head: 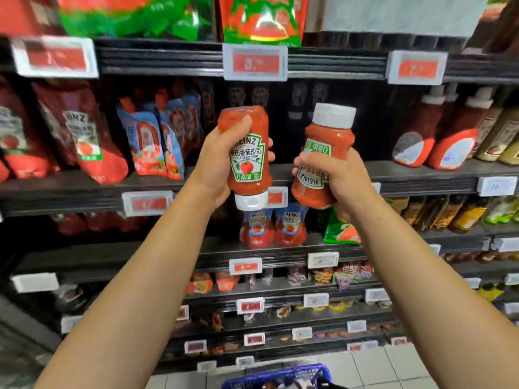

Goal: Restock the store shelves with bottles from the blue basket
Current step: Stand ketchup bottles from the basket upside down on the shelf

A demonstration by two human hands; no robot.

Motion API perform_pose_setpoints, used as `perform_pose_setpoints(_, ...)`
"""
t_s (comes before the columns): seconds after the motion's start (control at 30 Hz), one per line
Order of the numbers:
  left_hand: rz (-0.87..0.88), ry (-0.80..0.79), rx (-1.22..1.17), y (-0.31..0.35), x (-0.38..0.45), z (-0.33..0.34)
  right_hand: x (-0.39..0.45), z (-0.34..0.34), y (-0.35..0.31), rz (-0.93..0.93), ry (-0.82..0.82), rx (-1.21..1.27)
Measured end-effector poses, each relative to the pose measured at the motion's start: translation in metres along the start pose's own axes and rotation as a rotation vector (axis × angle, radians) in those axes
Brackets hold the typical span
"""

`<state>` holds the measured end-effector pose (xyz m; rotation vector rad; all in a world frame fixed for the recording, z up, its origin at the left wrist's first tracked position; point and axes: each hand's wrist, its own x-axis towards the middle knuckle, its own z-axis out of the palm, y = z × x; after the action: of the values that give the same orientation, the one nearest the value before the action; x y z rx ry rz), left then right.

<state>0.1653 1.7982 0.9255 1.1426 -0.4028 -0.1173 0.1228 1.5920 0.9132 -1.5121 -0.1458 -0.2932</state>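
My left hand [214, 161] grips a red Heinz ketchup bottle [247, 155] with its white cap pointing down and its label facing me. A second ketchup bottle [325, 147] sits in my right hand [331, 178], white cap up, its label upside down. Both bottles are raised in front of a dark gap on the middle shelf [280, 175]. The rim of the blue basket [280, 379] shows at the bottom edge, on the floor.
Red pouches [84, 141] and blue pouches [151, 141] stand on the shelf to the left, and ketchup bottles [438, 136] to the right. Price tags [255, 62] hang on the shelf edges. Lower shelves hold more Heinz bottles [269, 228] and small packets.
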Motion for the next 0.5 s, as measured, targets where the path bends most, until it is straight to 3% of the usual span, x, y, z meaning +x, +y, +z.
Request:
perform_pose_setpoints(0.3,-0.038,0.066,0.114,-0.009,0.049,0.001,0.066,-0.015,0.018,0.059,0.098,-0.226)
perform_pose_setpoints(0.5,-0.087,0.158,0.135,-0.026,0.074,0.01,0.091,-0.036,0.032,0.094,0.114,-0.199)
